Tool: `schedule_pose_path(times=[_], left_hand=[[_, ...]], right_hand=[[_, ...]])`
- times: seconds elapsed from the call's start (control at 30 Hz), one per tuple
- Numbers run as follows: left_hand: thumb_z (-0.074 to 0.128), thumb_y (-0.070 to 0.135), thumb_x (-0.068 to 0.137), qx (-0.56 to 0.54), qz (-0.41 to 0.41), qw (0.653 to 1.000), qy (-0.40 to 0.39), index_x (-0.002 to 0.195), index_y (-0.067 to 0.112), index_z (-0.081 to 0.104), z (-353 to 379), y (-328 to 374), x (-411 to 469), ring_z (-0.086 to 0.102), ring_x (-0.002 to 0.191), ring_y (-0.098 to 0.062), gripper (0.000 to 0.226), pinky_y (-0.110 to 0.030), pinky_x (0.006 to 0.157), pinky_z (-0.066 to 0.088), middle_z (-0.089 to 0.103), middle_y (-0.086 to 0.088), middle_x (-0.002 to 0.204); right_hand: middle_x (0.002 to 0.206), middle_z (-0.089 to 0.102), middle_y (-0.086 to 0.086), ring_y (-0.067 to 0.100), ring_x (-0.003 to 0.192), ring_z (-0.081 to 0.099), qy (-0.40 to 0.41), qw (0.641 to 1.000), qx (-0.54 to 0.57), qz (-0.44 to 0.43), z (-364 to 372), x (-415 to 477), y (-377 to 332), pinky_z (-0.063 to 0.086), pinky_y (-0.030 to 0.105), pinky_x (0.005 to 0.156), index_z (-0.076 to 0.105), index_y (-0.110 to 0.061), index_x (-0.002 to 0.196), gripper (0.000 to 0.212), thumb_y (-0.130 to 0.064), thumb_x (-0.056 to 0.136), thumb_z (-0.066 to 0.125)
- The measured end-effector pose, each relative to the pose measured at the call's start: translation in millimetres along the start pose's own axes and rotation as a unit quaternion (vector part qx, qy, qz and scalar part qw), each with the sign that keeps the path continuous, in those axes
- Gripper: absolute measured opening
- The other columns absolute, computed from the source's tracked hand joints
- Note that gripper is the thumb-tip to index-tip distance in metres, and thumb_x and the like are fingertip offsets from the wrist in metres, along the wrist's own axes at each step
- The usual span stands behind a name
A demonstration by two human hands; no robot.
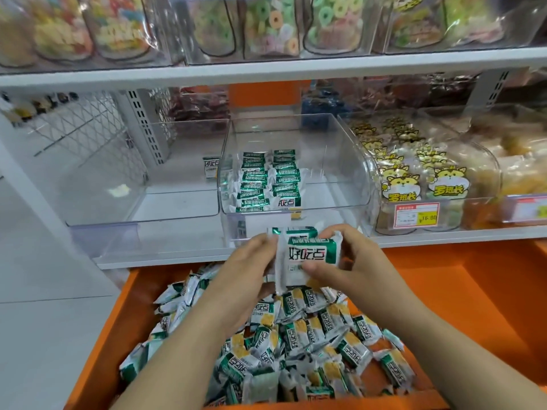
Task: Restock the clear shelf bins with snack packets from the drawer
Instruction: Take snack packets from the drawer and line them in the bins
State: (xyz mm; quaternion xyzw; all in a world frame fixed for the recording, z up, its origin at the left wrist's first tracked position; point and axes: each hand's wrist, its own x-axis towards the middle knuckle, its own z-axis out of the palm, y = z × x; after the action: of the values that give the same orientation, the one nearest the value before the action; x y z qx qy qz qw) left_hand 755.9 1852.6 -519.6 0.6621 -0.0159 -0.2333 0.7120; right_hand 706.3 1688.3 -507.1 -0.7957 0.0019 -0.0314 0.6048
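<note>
The orange drawer [458, 306] fills the lower half of the frame, pulled out below the white shelf [414, 238]. A loose heap of packets [296, 344], green and white, covers its floor. On the shelf at centre stands the clear middle bin [340, 173], with two neat rows of packets [268, 180] laid in its left part. The left bin [118, 173] beside it holds a single packet [210, 167] against its right wall. At centre frame, above the drawer and just before the middle bin, the left hand [251, 267] and right hand [352, 261] both grip a small stack of packets [307, 255] (the right thumb presses its printed face).
</note>
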Motion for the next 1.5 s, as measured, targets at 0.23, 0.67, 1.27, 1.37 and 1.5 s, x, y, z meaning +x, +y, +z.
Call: schedule_pose_path(times=[0.23,0.67,1.27,1.37,1.5], left_hand=[[0.071,0.044,0.072,0.188,0.081,0.977,-0.065,0.121,0.028,0.054,0,9,-6,0.066,0.091,0.001,0.054,-0.024,0.083,0.053,0.070,0.015,0.101],[0.072,0.042,0.070,0.265,0.198,0.943,0.023,0.135,0.044,0.040,-27,33,8,0.051,0.113,0.000,0.072,-0.028,0.096,0.048,0.048,0.017,0.125],[0.056,0.027,0.093,0.466,0.222,0.821,0.245,0.131,0.039,0.045,-71,20,50,0.044,0.125,-0.010,0.041,-0.041,0.117,-0.005,0.049,0.012,0.132],[0.055,0.028,0.093,0.467,0.227,0.817,0.250,0.130,0.040,0.044,-71,19,50,0.045,0.123,-0.007,0.041,-0.039,0.117,-0.007,0.048,0.014,0.131],[0.054,0.028,0.093,0.460,0.232,0.818,0.255,0.129,0.042,0.044,-69,18,50,0.048,0.117,-0.006,0.040,-0.035,0.116,-0.008,0.047,0.017,0.125]], right_hand=[[0.103,0.064,0.009,0.011,0.080,0.069,0.021,0.999,0.044,0.004,2,12,6,0.056,0.022,0.061,0.049,-0.024,0.108,0.055,-0.031,0.061,0.076],[0.093,0.065,-0.008,0.004,0.072,0.066,-0.014,0.988,-0.125,-0.088,-26,50,-41,0.054,0.018,0.064,0.059,-0.027,0.109,0.047,-0.017,0.069,0.080],[0.125,0.052,0.005,0.024,0.102,0.057,-0.130,0.884,-0.448,0.022,-14,176,4,0.045,0.031,0.084,0.052,-0.020,0.121,0.047,-0.019,0.080,0.074],[0.127,0.045,0.008,0.019,0.078,0.064,-0.146,0.885,-0.439,0.058,-11,179,3,0.050,0.026,0.066,0.050,-0.021,0.115,0.042,-0.015,0.080,0.073],[0.125,0.046,0.011,0.013,0.058,0.059,-0.136,0.883,-0.440,0.088,-3,182,3,0.048,0.023,0.053,0.050,-0.020,0.108,0.039,-0.005,0.078,0.069]])
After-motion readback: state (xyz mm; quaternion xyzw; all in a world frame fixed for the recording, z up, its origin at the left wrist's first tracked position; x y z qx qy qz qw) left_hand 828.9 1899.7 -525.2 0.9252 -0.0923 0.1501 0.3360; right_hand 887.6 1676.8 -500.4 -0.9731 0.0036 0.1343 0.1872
